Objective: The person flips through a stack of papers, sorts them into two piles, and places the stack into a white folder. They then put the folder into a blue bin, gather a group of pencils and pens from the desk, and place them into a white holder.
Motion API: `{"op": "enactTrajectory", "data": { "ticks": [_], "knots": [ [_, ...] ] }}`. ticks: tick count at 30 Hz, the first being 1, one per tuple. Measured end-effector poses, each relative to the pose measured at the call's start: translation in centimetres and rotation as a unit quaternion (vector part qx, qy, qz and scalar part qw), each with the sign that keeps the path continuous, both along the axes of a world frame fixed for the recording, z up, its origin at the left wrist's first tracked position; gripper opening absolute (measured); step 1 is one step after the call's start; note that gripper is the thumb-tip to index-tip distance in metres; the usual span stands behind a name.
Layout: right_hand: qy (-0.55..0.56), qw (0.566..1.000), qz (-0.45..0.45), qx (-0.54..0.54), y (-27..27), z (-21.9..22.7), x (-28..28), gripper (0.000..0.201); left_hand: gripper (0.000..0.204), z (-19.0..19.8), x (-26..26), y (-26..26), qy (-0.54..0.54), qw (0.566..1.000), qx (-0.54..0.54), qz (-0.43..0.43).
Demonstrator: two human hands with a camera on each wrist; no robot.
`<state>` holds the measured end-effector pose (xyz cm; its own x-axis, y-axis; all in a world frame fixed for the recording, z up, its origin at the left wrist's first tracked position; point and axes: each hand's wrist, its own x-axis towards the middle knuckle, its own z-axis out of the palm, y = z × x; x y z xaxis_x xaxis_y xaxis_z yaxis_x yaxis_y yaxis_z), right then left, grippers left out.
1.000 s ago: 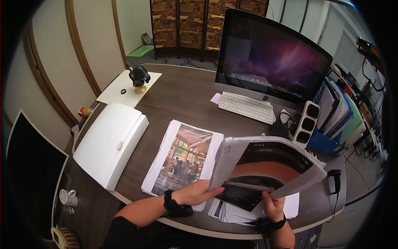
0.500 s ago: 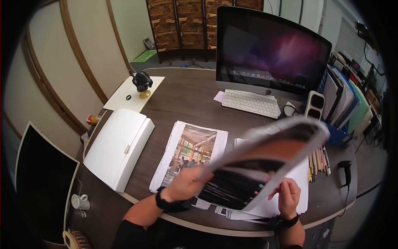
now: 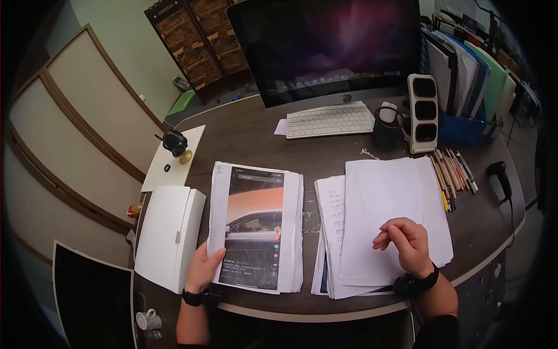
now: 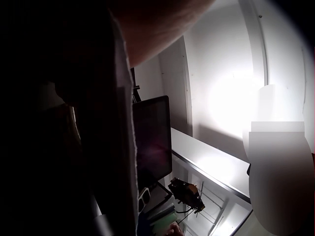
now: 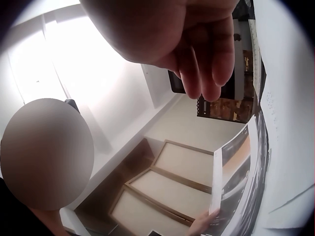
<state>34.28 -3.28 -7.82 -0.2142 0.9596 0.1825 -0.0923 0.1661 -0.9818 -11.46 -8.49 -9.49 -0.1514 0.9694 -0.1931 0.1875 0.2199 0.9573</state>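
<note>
A printed sheet (image 3: 254, 203) showing a car photo lies over the left paper stack (image 3: 293, 232). My left hand (image 3: 202, 269) pinches the sheet's lower left edge, thumb on top and the other fingers hidden beneath. In the right wrist view, that sheet (image 5: 231, 167) has its held edge raised above the stack. My right hand (image 3: 408, 245) hovers over the blank top page of the right paper stack (image 3: 381, 198), its fingers loosely curled around nothing. Handwritten-looking pages (image 3: 332, 209) stick out from that stack's left side. The left wrist view is mostly dark.
Colored pencils (image 3: 456, 177) lie right of the paper, near a black handheld scanner (image 3: 501, 180). A white box (image 3: 165, 238) flanks the left stack. Behind stand the keyboard (image 3: 330, 120), monitor (image 3: 331, 52), a black cup (image 3: 386, 131) and a blue file holder (image 3: 465, 129). A mug (image 3: 149, 320) sits lower left.
The printed sheet has gone from above the right stack onto the left one, covering the restaurant picture. My right hand has let go of it; my left hand has moved left with it.
</note>
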Motion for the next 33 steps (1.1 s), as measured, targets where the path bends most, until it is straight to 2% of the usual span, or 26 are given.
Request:
{"op": "enactTrajectory", "data": {
  "ticks": [7, 9, 13, 15, 16, 18, 19, 21, 22, 24, 25, 26, 27, 28, 31, 33],
  "knots": [
    [-0.019, 1.000, 0.006, -0.006, 0.2, -0.2, -0.1, 0.018, 0.034, 0.1, 1.1, 0.6, -0.030, 0.999, 0.001, -0.009],
    [-0.022, 1.000, 0.007, -0.009, 0.2, -0.2, -0.1, 0.018, 0.029, 0.0, 1.5, 0.7, 0.025, 1.000, 0.002, -0.004],
    [-0.041, 0.999, 0.010, -0.005, 0.2, -0.2, -0.2, 0.017, 0.025, -1.0, 1.1, 0.8, 0.063, 0.998, -0.012, 0.003],
    [-0.044, 0.999, 0.009, -0.009, 0.1, -0.1, -0.2, 0.016, 0.024, -1.8, 0.4, 0.7, 0.127, 0.992, 0.009, -0.012],
    [-0.049, 0.999, 0.010, -0.006, 0.2, -0.1, -0.2, 0.016, 0.024, -1.6, 0.6, 0.7, 0.128, 0.992, 0.008, -0.013],
    [-0.053, 0.999, 0.012, -0.005, 0.2, -0.2, -0.2, 0.016, 0.025, -0.3, 1.5, 0.3, 0.237, 0.971, 0.021, -0.019],
    [-0.056, 0.998, 0.012, -0.004, 0.2, -0.2, -0.2, 0.016, 0.025, 0.3, 1.9, 0.2, 0.238, 0.971, 0.020, -0.021],
    [-0.059, 0.998, 0.011, -0.005, 0.2, -0.1, -0.2, 0.016, 0.031, 1.6, 2.6, -0.1, 0.345, 0.938, -0.017, -0.030],
    [-0.059, 0.998, 0.012, -0.003, 0.2, 0.0, -0.2, 0.016, 0.031, 2.1, 3.0, -0.2, 0.345, 0.938, -0.017, -0.032],
    [-0.060, 0.998, 0.012, -0.002, 0.2, 0.1, -0.1, 0.016, 0.043, 3.0, 3.8, -0.4, 0.432, 0.898, -0.086, -0.004],
    [-0.061, 0.998, 0.010, -0.002, 0.2, 0.1, -0.1, 0.016, 0.043, 3.1, 4.0, -0.5, 0.432, 0.898, -0.085, -0.005],
    [-0.063, 0.998, 0.008, -0.001, 0.2, 0.1, 0.0, 0.015, 0.050, 3.2, 4.2, -0.6, 0.501, 0.864, 0.043, -0.032],
    [-0.064, 0.998, 0.007, 0.000, 0.3, 0.2, 0.1, 0.015, 0.056, 3.3, 4.5, -0.7, 0.558, 0.810, 0.170, -0.056],
    [-0.070, 0.998, -0.001, 0.005, 0.3, 0.3, 0.3, 0.015, 0.062, 3.7, 5.1, -0.8, 0.518, 0.833, 0.166, -0.104],
    [-0.082, 0.996, -0.022, 0.008, 0.4, 1.0, 0.8, 0.015, 0.066, 4.6, 7.9, -0.4, 0.419, 0.819, 0.196, -0.339],
    [-0.091, 0.995, -0.035, 0.006, 0.6, 1.6, 1.3, 0.015, 0.067, 4.5, 10.0, -0.2, 0.464, 0.749, 0.199, -0.429]
  ]
}}
